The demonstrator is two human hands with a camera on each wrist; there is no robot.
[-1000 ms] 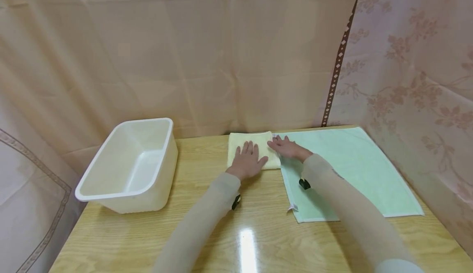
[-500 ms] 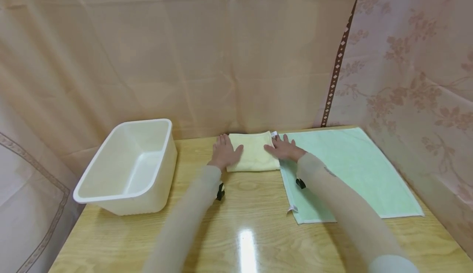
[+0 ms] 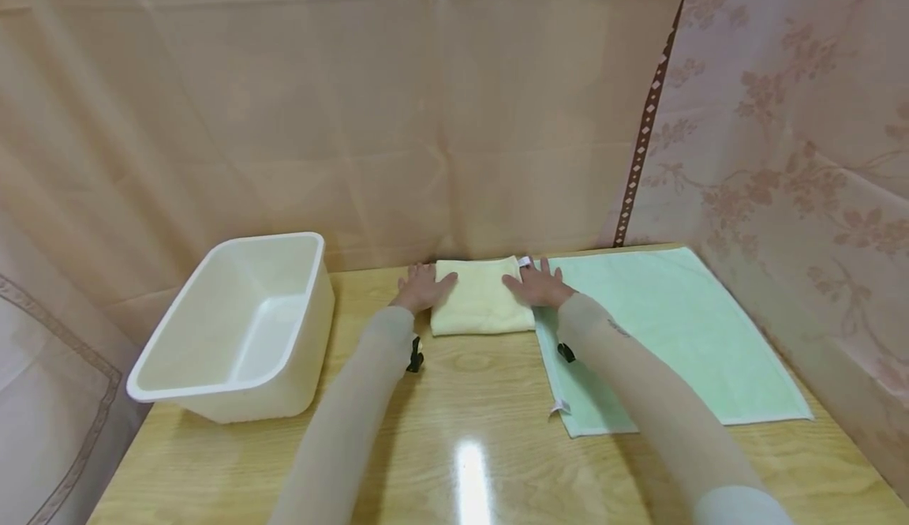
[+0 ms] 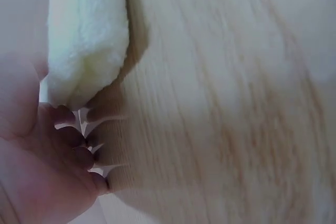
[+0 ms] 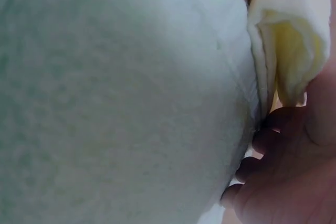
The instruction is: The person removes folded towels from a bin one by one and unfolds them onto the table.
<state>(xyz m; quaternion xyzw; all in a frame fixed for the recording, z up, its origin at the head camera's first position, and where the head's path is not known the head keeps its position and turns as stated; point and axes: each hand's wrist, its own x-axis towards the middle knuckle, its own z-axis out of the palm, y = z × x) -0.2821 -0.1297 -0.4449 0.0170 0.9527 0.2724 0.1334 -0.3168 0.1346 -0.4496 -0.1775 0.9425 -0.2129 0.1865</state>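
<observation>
A folded pale yellow towel lies flat near the table's back edge. At its left end, my left hand has the thumb laid over the top and the fingers beside the edge; in the left wrist view its fingertips meet the table. My right hand is at the other end, thumb also on top of the towel. The right wrist view shows the towel's open fold next to those fingers. Under the right hand and forearm spreads a light green towel, laid out flat.
A white plastic basin stands on the left part of the wooden table. A beige curtain hangs right behind the table, and a flowered one closes off the right side.
My left hand has slid left from the top of the yellow towel to its left end. My right hand stays at the right end, with little shift.
</observation>
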